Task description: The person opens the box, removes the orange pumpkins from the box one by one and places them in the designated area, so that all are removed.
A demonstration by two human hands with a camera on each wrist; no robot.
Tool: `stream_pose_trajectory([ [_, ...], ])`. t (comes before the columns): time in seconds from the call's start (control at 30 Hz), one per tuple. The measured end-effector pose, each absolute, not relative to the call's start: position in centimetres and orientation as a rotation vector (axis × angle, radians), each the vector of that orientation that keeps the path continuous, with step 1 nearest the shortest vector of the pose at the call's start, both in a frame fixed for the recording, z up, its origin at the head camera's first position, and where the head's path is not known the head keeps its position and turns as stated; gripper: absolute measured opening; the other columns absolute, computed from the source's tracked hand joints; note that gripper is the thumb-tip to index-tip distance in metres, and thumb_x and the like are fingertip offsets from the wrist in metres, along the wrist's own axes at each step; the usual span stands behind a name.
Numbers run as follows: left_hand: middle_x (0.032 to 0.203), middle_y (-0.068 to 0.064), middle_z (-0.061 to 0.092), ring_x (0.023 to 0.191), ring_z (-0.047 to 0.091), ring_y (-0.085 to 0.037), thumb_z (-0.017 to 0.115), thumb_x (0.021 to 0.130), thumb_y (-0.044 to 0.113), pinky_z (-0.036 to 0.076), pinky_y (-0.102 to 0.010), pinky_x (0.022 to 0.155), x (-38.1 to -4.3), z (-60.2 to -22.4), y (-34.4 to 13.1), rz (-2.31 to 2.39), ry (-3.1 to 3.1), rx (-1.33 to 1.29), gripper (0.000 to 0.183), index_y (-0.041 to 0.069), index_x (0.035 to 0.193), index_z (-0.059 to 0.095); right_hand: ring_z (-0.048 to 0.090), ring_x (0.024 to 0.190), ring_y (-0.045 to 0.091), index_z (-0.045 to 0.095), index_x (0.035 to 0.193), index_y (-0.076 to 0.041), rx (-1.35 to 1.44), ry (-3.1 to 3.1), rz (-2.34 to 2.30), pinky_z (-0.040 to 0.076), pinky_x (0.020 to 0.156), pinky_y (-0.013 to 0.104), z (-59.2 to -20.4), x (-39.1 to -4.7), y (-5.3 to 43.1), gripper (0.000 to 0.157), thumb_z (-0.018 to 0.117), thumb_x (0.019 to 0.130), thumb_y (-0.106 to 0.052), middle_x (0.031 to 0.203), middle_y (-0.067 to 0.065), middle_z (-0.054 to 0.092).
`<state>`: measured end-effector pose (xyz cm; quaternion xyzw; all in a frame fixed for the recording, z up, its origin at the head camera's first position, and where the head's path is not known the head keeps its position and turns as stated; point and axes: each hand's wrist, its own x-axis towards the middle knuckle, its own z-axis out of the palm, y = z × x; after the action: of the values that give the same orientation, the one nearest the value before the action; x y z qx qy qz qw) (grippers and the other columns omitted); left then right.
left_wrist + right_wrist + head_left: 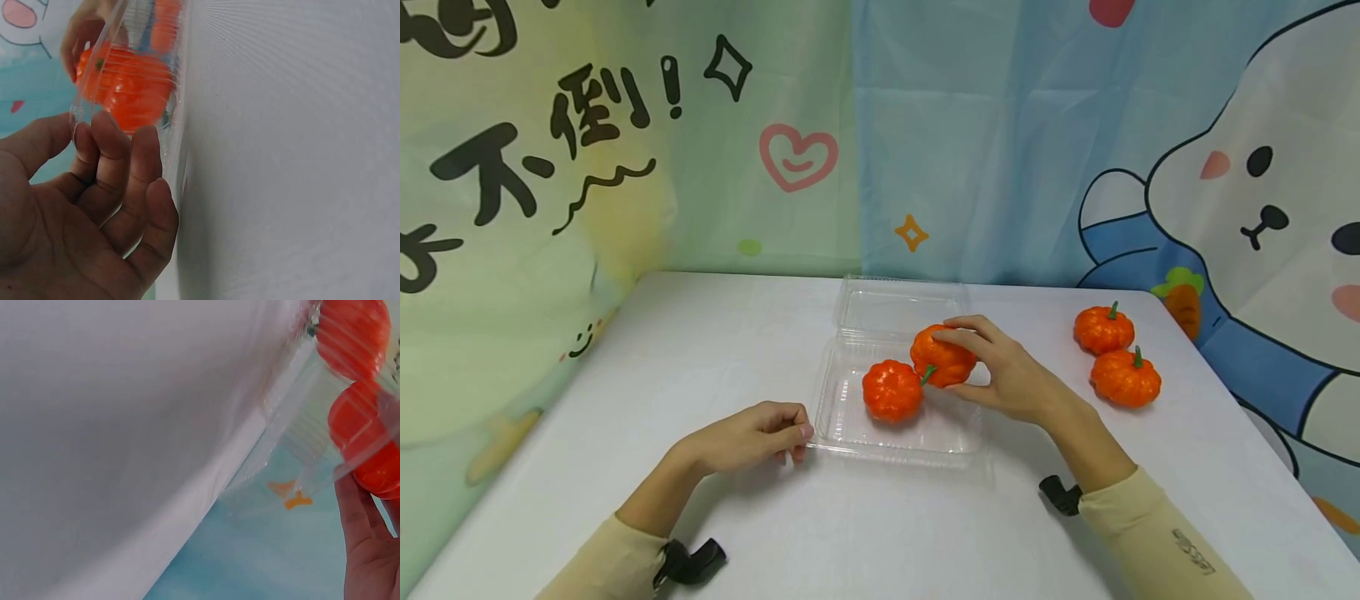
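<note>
A clear plastic clamshell box [951, 437] lies with its lid [902, 308] folded back. One orange mini pumpkin [892, 393] sits in the base on its side, its green stem pointing right. My right hand [1015, 375] holds a second orange pumpkin [943, 357] between thumb and fingers, over the base and right beside the first. My left hand [748, 437] pinches the box's front left corner between thumb and forefinger. In the left wrist view, the thumb and fingertips meet at the clear rim [76, 115], with both pumpkins showing through the box wall.
Two more orange pumpkins, a rear one [1103, 330] and a front one [1126, 378], stand close together at the right on the white table [880, 533]. A printed cloth [985, 150] hangs behind the table and around its sides.
</note>
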<state>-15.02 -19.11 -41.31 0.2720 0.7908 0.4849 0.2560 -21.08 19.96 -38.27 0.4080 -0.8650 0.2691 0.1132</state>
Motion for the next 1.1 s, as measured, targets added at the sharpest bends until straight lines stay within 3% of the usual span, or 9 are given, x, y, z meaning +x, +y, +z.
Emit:
stream_pose_trajectory([
  [0.17, 0.086, -0.008, 0.066, 0.084, 0.062, -0.028, 0.053, 0.108, 0.021, 0.052, -0.029, 0.074, -15.0, -41.3, -19.1, 1.317, 2.146, 0.737, 0.023, 0.004, 0.094, 0.061, 0.056, 0.128, 0.025, 0.055, 0.143, -0.018, 1.167, -2.497, 0.753, 0.053, 0.102, 0.044, -37.9, -21.1, 21.1, 0.074, 0.091, 0.079, -0.016, 0.143, 0.008, 0.05],
  [0.4, 0.087, -0.008, 0.066, 0.085, 0.061, -0.028, 0.053, 0.108, 0.021, 0.051, -0.028, 0.075, -15.1, -41.3, -19.1, 1.312, 2.14, 0.732, 0.023, 0.004, 0.094, 0.06, 0.057, 0.126, 0.023, 0.055, 0.143, -0.014, 1.151, -2.455, 0.788, 0.041, 0.104, 0.011, -37.6, -20.8, 22.5, 0.076, 0.092, 0.078, -0.014, 0.143, 0.009, 0.052],
  [0.6, 0.086, -0.007, 0.066, 0.084, 0.061, -0.029, 0.053, 0.108, 0.021, 0.051, -0.028, 0.074, -15.1, -41.2, -19.1, 1.306, 2.149, 0.735, 0.023, 0.004, 0.094, 0.061, 0.061, 0.121, 0.024, 0.055, 0.143, -0.011, 1.099, -2.439, 0.796, 0.047, 0.094, 0.01, -38.0, -20.2, 23.6, 0.079, 0.094, 0.074, -0.013, 0.141, 0.01, 0.054],
  [0.83, 0.086, -0.009, 0.066, 0.083, 0.062, -0.029, 0.053, 0.108, 0.02, 0.052, -0.029, 0.075, -15.1, -41.1, -19.2, 1.311, 2.143, 0.735, 0.023, 0.003, 0.094, 0.06, 0.059, 0.124, 0.022, 0.053, 0.146, -0.014, 1.027, -2.447, 0.777, 0.045, 0.094, 0.008, -38.1, -19.9, 24.9, 0.086, 0.095, 0.072, -0.015, 0.144, 0.007, 0.056],
  [1.1, 0.086, -0.009, 0.066, 0.084, 0.062, -0.028, 0.053, 0.108, 0.021, 0.053, -0.029, 0.075, -15.1, -41.1, -19.0, 1.307, 2.141, 0.725, 0.024, 0.003, 0.095, 0.06, 0.059, 0.123, 0.023, 0.055, 0.145, -0.01, 0.973, -2.406, 0.758, 0.043, 0.094, 0.005, -38.2, -19.3, 26.7, 0.088, 0.097, 0.067, -0.008, 0.143, 0.01, 0.058],
])
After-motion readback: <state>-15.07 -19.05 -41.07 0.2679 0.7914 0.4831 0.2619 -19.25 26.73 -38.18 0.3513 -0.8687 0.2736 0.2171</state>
